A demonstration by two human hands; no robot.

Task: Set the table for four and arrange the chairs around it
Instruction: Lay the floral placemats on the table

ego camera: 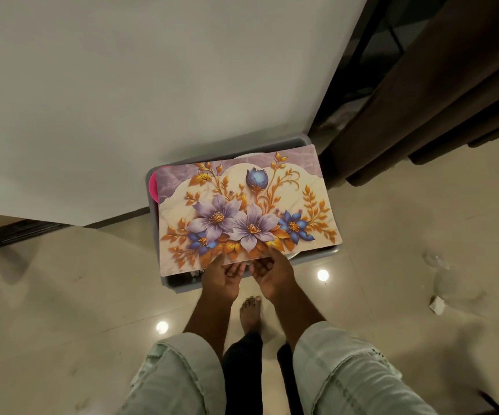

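Underfoot, glossy beige floor [392,235], white wall [122,85].

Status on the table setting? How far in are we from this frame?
Very early. Done: nothing visible; no table or chairs are in view. In hand: both hands, left hand and right hand, hold the near edge of a floral placemat lying over a grey bin on the floor, with something pink under the mat. Left: carrying mats over, four settings, chairs.
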